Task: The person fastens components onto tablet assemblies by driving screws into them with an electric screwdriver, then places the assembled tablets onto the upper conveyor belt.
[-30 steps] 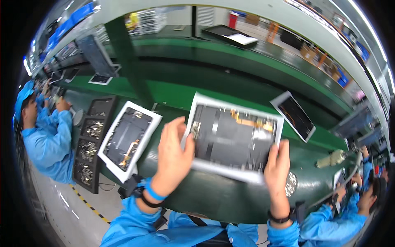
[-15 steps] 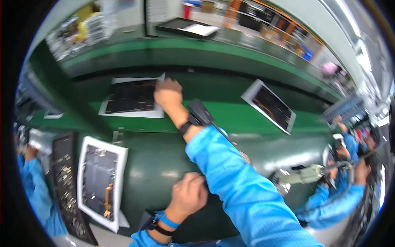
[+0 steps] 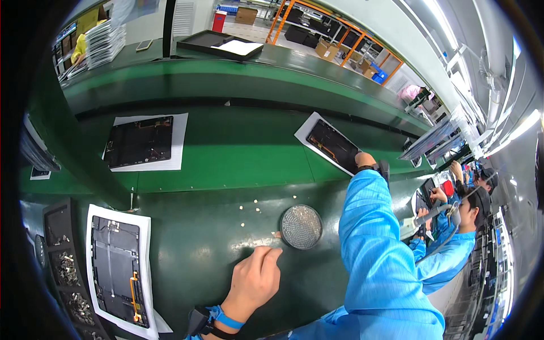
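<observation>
My right hand (image 3: 365, 160) reaches far out over the near right corner of a dark tablet housing (image 3: 333, 140) that lies on white paper; its fingers are mostly hidden. My left hand (image 3: 256, 277) is closed in a pinch above the near bench, and whatever it may hold is too small to name. Just beyond its fingertips stands a round, textured metal dish (image 3: 302, 226), with small pale crumbs (image 3: 255, 201) scattered to its left. At the lower left, another tablet housing (image 3: 115, 266), with an orange flex cable, rests on white sheets.
A third tablet housing (image 3: 140, 141) lies on paper on the green strip (image 3: 243, 153). At the left edge stands a black compartment tray (image 3: 65, 266) of small metal parts. A green post (image 3: 79, 141) rises near it. Co-workers in blue sleeves (image 3: 450, 252) sit at the right.
My right hand has left the far left tablet housing and moved right to the other one. My left hand stays low and pinched. The view has shifted, and the dish is uncovered.
</observation>
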`<action>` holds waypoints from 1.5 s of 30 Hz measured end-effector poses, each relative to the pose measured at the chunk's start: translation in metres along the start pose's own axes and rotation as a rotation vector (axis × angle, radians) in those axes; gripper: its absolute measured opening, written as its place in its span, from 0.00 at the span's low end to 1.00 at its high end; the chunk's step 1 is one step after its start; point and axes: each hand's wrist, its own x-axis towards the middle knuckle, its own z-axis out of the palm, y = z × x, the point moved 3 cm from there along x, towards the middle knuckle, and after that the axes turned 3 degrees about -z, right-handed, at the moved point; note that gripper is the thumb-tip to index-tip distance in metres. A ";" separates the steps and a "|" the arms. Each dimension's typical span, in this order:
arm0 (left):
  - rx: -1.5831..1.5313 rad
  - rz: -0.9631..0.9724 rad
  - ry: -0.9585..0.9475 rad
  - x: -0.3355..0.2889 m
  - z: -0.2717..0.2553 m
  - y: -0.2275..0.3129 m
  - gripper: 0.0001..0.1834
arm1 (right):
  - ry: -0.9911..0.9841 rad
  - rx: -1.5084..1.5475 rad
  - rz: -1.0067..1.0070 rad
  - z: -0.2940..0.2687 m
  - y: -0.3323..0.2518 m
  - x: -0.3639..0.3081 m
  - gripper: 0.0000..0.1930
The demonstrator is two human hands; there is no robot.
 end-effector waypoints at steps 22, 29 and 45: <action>-1.097 -0.599 0.241 0.030 0.062 0.040 0.27 | -0.086 2.491 0.027 -0.114 -0.165 -0.396 0.10; -0.944 -0.652 0.569 -0.009 -0.002 0.091 0.07 | -0.562 2.276 -0.302 -0.123 -0.140 -0.538 0.12; -1.149 -1.139 -0.190 -0.157 -0.068 0.040 0.37 | -0.812 1.023 -1.259 -0.144 -0.003 -0.520 0.07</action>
